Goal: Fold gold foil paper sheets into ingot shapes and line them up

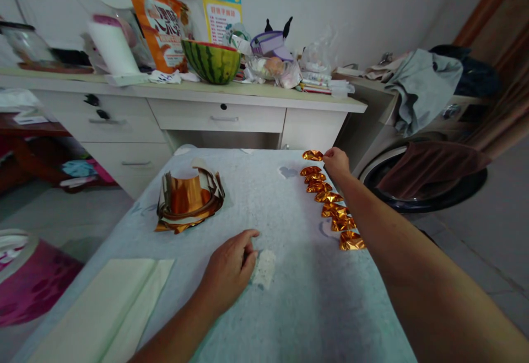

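Observation:
At the far right edge of the table (297, 297), my right hand (336, 163) pinches one end of a folded gold foil paper ingot (312, 155). Several more folded foil ingots (329, 198) lie in a row from there toward me, close to my right forearm. My left hand (232, 266) rests on the tabletop near a pale worn patch, index finger stretched out, thumb apart, holding nothing. Beyond it to the left stands a curled stack of gold foil paper sheets (188, 196), some showing their pale backs.
Pale folded paper (103, 302) lies at the table's near left. A pink bin (37, 275) stands on the floor at left. Behind the table, a white counter (256, 96) carries a cut watermelon (211, 63) and an orange snack bag (155, 24). A washing machine (376, 118) stands at right.

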A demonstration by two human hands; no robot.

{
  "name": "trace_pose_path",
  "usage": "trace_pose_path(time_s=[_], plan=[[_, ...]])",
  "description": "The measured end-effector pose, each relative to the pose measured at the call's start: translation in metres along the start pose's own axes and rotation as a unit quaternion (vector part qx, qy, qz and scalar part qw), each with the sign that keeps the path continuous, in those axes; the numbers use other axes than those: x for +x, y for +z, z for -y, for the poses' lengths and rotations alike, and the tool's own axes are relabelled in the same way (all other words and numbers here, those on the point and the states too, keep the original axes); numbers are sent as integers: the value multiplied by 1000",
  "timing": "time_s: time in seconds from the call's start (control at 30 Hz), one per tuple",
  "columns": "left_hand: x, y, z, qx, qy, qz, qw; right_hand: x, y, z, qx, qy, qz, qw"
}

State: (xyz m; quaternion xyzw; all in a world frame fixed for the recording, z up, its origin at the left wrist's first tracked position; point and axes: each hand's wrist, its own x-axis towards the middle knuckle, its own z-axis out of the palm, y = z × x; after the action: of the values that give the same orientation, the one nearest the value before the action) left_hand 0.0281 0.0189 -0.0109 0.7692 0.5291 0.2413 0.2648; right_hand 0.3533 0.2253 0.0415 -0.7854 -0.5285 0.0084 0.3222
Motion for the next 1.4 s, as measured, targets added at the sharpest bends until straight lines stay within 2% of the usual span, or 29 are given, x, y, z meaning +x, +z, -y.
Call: trace_pose_path(time_s=[0.23,0.53,0.73,0.9,1.03,1.1,1.17,1.3,1.4], plan=[[0,2,3,-1,8,-14,1000,14,25,-11,-11,15,33,999],[-1,5,6,12,15,-8,1000,20,35,-19,-15,13,72,997],[0,4,7,10,19,-12,1000,19,34,-22,0,6,82,997],[-1,4,7,3,20,-13,1000,9,18,-14,37,-1,35,999],[0,4,4,-1,24,-16,1000,-16,6,13,93,-31,9,995],[1,3,2,-3,26,-16,1000,-38,5,32,130,-64,31,989],[2,2,0,-8,28,-19,999,-65,7,53,169,-108,92,975],[1,-1,-2,-44,22,-25,998,-124,12,90,223,-200,227,927],[1,-7,0,-82,3,-69,994,-161,17,111,239,-246,277,898]])
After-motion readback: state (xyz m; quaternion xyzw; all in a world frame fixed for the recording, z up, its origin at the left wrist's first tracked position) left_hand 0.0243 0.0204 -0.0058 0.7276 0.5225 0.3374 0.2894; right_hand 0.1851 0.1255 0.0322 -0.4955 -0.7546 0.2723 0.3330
